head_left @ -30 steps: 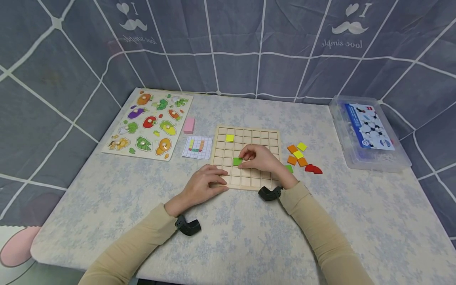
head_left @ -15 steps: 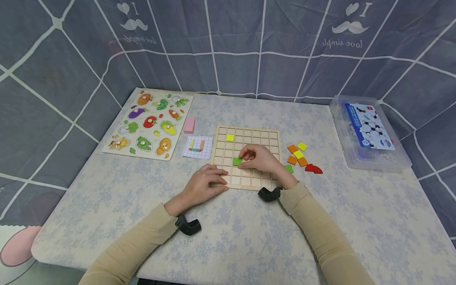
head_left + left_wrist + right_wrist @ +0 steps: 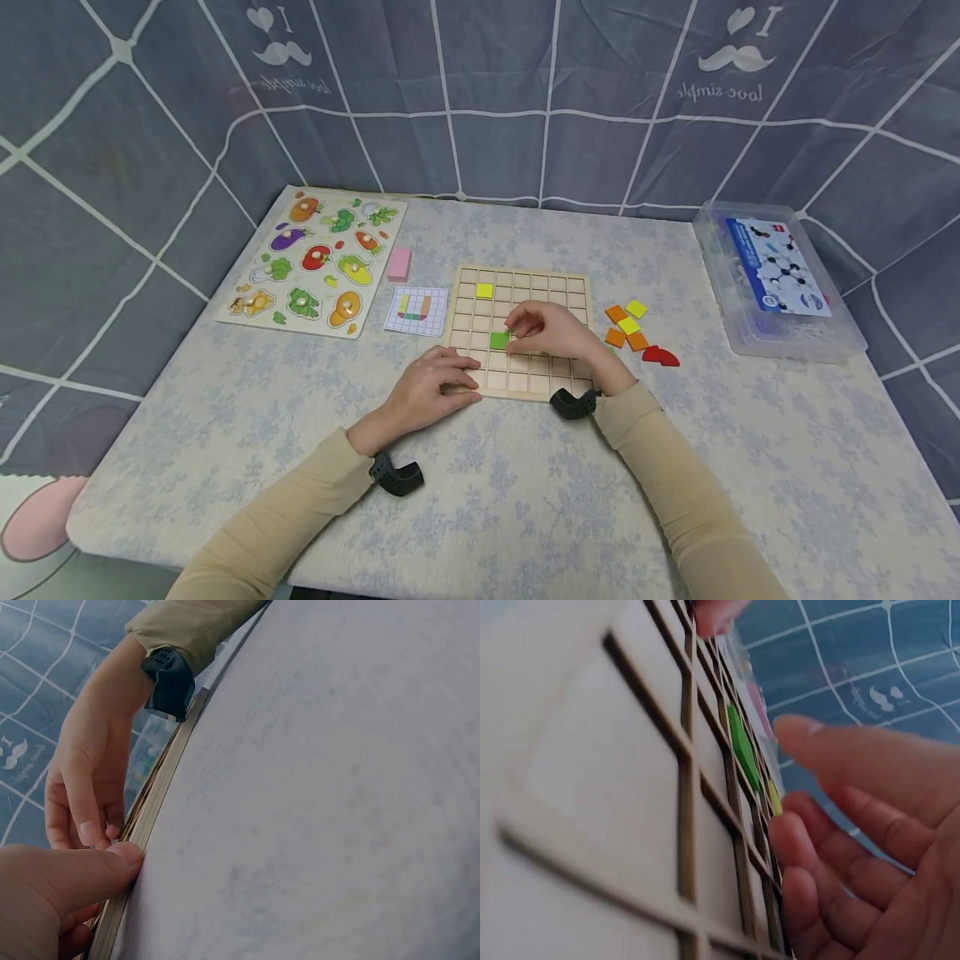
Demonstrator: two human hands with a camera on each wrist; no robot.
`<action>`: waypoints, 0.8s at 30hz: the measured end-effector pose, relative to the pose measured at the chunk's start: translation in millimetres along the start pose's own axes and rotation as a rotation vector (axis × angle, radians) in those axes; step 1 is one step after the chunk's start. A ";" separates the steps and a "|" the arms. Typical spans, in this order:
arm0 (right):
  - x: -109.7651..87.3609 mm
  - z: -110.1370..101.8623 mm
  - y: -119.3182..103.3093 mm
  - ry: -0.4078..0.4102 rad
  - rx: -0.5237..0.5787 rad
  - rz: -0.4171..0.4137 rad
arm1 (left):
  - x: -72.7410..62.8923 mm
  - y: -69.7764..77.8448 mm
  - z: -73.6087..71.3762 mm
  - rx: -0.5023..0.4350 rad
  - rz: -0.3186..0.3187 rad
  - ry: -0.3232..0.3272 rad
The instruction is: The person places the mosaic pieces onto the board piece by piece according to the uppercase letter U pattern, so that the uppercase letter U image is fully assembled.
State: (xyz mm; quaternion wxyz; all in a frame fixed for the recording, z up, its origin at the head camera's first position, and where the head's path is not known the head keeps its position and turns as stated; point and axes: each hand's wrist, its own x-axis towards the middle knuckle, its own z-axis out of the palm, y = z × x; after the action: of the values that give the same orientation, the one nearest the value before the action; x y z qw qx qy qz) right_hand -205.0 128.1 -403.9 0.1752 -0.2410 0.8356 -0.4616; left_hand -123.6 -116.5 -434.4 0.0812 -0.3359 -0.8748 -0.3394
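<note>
My left hand [image 3: 433, 387] holds the near left corner of a wooden grid board [image 3: 517, 382]. Its thumb [image 3: 112, 870] lies along the front rim, with fingertips on top. A green square tile [image 3: 498, 340] lies in a cell left of the board's middle. Right beside it, my right hand [image 3: 551, 332] hovers with loosely bent fingers. In the right wrist view, a gap separates thumb and fingers, and the green tile [image 3: 742, 750] sits in the grid apart from them. A yellow square tile [image 3: 485, 291] fills a cell near the back left.
Orange and yellow tiles [image 3: 628, 326] and red curved pieces [image 3: 660, 356] lie right of the board. At its left are a pattern card [image 3: 416, 312], a pink block [image 3: 399, 264] and a vegetable puzzle board [image 3: 311, 265]. A clear plastic box [image 3: 780, 283] stands far right.
My right hand has let go of the green tile and drawn slightly to the right. The tile stays in its cell, and the left hand keeps its place on the corner.
</note>
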 end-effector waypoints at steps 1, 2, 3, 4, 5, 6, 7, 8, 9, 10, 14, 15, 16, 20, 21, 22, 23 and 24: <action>-1.1 -3.0 -0.4 -0.002 0.004 -0.005 | 0.0 -0.1 0.0 0.000 -0.002 -0.001; -2.3 -6.2 -0.7 -0.002 0.005 -0.010 | 0.1 -0.2 0.0 -0.002 -0.003 -0.001; -3.5 -9.5 -1.1 -0.001 0.008 -0.011 | 0.1 -0.4 0.1 -0.003 -0.003 -0.001; -5.1 -13.0 -1.6 0.003 0.008 -0.014 | 0.1 -0.7 0.3 -0.003 -0.002 0.001; -6.5 -16.6 -1.7 0.007 0.013 -0.018 | 0.0 -1.0 0.5 -0.004 0.000 0.002; -8.2 -20.3 -1.8 0.013 0.014 -0.017 | -0.2 -1.3 0.8 -0.005 0.001 0.003; -10.2 -24.2 -3.0 0.019 0.023 -0.014 | -0.5 -1.5 1.0 -0.007 0.003 0.006; -12.4 -28.2 -4.5 0.028 0.028 -0.009 | -0.7 -1.8 1.2 -0.009 0.005 0.008; -15.0 -32.4 -6.2 0.038 0.039 -0.007 | -0.9 -2.0 1.4 -0.011 0.007 0.010; -17.6 -36.6 -7.6 0.051 0.039 -0.005 | -1.1 -2.1 1.5 -0.012 0.008 0.010; -29.2 -53.5 -12.4 0.114 0.035 0.012 | -1.9 -3.0 2.0 -0.011 0.015 0.017; -31.9 -57.3 -12.5 0.131 0.030 0.015 | -2.0 -3.2 2.2 -0.010 0.018 0.019; -34.5 -60.8 -12.0 0.149 0.021 0.025 | -2.0 -3.3 2.2 -0.011 0.020 0.021; -45.1 -72.8 -8.7 0.212 -0.008 0.069 | -1.9 -3.5 2.3 -0.016 0.022 0.023; -47.9 -75.4 -7.4 0.225 -0.014 0.079 | -1.8 -3.5 2.4 -0.016 0.021 0.022; -50.8 -78.0 -5.6 0.236 -0.025 0.086 | -1.7 -3.5 2.4 -0.017 0.020 0.022; -53.7 -80.5 -3.5 0.246 -0.036 0.089 | -1.7 -3.7 2.5 -0.017 0.020 0.022; -56.9 -82.6 -1.3 0.258 -0.044 0.095 | -1.5 -3.8 2.5 -0.017 0.019 0.021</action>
State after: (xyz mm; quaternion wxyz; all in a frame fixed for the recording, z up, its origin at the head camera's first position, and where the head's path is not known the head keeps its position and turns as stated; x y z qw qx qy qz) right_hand -200.5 216.4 -356.5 0.0826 -0.1433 0.8715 -0.4617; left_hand -124.7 -117.8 -438.9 0.0906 -0.3415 -0.8679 -0.3493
